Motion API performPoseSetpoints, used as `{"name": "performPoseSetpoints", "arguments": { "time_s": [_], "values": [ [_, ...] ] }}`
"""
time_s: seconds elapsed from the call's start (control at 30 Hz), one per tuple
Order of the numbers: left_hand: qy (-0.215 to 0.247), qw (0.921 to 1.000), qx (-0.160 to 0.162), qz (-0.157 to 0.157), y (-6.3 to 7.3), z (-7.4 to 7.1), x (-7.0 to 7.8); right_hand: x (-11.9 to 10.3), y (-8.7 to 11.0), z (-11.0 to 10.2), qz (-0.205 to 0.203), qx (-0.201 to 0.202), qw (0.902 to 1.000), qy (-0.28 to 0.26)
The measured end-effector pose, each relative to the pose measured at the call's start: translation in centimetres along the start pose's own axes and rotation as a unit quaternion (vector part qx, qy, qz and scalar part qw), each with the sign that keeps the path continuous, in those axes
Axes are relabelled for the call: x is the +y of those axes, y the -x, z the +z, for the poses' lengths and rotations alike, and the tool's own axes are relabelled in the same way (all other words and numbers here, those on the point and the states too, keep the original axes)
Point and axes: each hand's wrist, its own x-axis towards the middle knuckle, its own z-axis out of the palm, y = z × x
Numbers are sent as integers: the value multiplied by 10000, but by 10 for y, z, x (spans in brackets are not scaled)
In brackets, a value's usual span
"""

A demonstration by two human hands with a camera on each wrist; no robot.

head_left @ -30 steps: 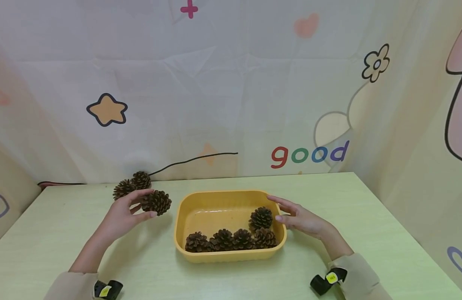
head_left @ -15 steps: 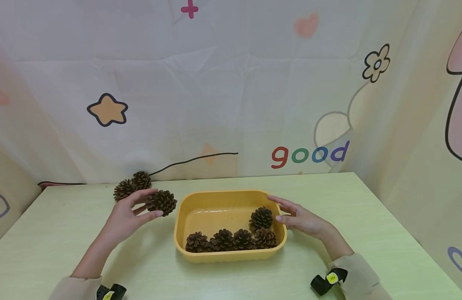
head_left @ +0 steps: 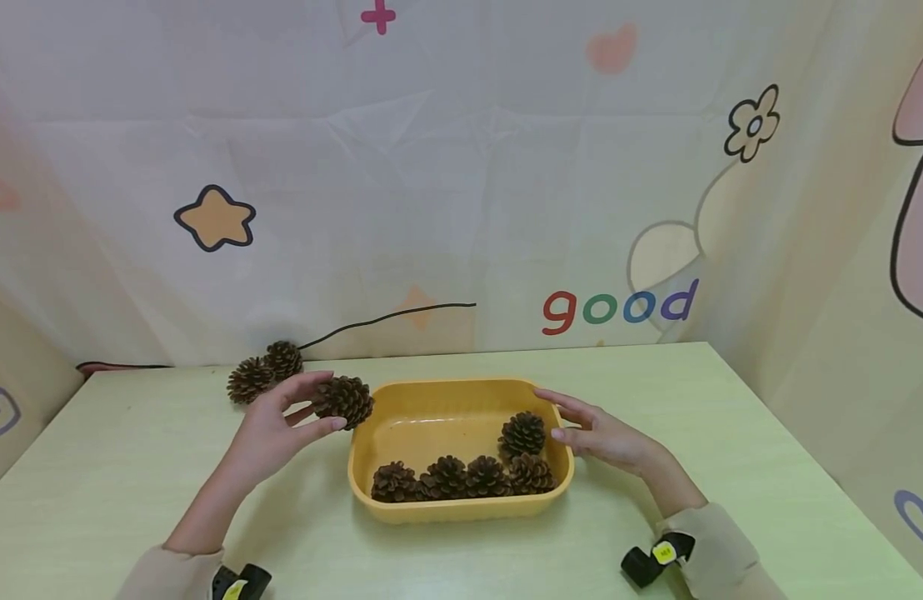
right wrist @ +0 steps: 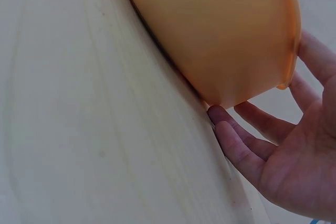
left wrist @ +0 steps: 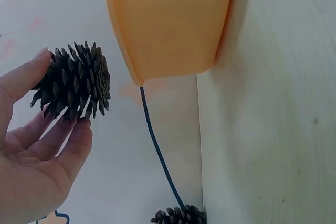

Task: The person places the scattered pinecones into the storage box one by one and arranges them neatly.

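My left hand holds a brown pine cone between thumb and fingertips, raised at the left rim of a yellow plastic basin. In the left wrist view that pine cone sits clear of the basin wall. Along the basin's near side lies a row of pine cones, with one more pine cone behind the row's right end. My right hand grips the basin's right end, thumb over the rim; in the right wrist view several fingers touch the outer wall low down.
Two pine cones lie at the table's back left, by the printed cloth backdrop. The pale table ends at the backdrop. Each wrist wears a small black camera.
My left hand has carried its pine cone to the right, from beside the pair at the back left up to the basin's left rim. The right hand and basin have stayed put.
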Motion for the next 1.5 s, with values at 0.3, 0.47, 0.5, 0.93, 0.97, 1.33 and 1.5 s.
{"name": "performPoseSetpoints", "arguments": {
  "time_s": [0.3,0.47,0.5,0.93,0.97,1.33,1.5],
  "values": [
    [264,9995,-99,147,-4,10,9,0,1,-1,-71,-36,10000,2],
    [362,9992,-165,91,-5,16,14,3,-1,-1,-92,-117,9999,-83],
    [378,9991,-185,80,-5,17,14,3,-1,-1,-98,-130,9998,-93],
    [669,9964,-515,-26,-12,45,21,3,-2,0,-126,-136,9998,-120],
    [703,9961,-526,-29,-12,47,21,3,-2,0,-139,-133,9998,-103],
    [567,9960,-674,138,-17,68,23,3,-1,-1,-162,-134,9998,-34],
    [457,9968,-642,166,-19,78,27,4,-1,-2,-155,-148,9997,-82]
  ]
}}
